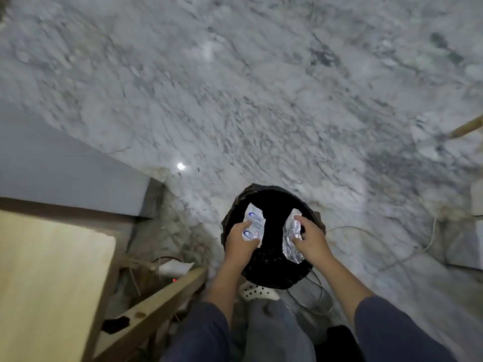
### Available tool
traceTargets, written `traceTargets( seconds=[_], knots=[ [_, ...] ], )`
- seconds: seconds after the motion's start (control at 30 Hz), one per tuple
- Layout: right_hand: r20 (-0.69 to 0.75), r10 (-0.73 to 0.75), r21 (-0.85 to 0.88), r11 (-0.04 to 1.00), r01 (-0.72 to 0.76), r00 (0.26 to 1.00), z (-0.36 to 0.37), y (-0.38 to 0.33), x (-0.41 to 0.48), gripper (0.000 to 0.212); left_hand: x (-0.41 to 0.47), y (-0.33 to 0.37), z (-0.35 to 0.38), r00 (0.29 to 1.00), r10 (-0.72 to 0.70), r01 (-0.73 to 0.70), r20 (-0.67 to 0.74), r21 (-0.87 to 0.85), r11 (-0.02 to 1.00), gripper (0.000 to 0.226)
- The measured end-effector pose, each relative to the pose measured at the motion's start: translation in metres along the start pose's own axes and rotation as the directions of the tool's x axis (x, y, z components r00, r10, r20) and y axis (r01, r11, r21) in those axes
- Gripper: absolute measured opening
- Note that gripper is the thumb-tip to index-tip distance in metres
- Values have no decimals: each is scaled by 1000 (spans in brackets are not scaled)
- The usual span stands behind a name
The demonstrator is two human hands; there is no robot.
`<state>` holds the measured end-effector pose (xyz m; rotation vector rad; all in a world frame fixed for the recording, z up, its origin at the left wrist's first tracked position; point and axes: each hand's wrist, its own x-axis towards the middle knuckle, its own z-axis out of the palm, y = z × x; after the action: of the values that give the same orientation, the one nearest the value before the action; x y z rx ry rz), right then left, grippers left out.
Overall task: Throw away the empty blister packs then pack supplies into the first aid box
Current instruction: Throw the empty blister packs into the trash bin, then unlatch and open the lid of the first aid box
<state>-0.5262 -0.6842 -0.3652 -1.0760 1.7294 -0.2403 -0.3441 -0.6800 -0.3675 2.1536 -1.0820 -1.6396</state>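
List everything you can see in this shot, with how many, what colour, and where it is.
Round black-lined waste bin: one, black, on the floor at centre.
White printed blister pack: one, white and blue, over the bin, in the left hand.
Silver foil blister pack: one, silver, over the bin, in the right hand.
Marble floor: one, white-grey, all around.
Pale wooden table: one, beige, lower left.
Thin cables: several, pale, right of the bin.
Perforated white shoe: one, white, below the bin.
Left hand: one, gripping.
Right hand: one, gripping.

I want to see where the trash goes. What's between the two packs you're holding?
In the head view, only the dark open mouth of the black bin shows between the printed pack and the foil pack.
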Motion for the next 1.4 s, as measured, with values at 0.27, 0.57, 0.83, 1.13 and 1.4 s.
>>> traceTargets(
  seconds=[0.27, 0.57, 0.83, 1.13, 1.4],
  knots=[
    [27, 56, 20, 998, -56, 998, 13, 15, 14, 63, 13, -9, 7, 992, 15, -22, 125, 56, 998, 72],
    [-27, -70, -100, 993, 67, 997, -40, -49, -34, 58, -39, 57, -17, 973, 187, -214, 133, 228, 950, 73],
    [-103, -320, -220, 931, 293, 942, -111, -155, -94, 61, -136, 174, -79, 890, 457, -438, -12, 260, 860, 70],
    [-29, -718, -341, 662, 668, 696, -99, -256, -177, 58, -268, 161, -171, 700, 541, -459, -466, 286, 841, 72],
    [190, -882, -280, 373, 885, 432, 9, -302, -310, 58, -422, 6, -242, 511, 354, -213, -784, 283, 935, 70]
  ],
)
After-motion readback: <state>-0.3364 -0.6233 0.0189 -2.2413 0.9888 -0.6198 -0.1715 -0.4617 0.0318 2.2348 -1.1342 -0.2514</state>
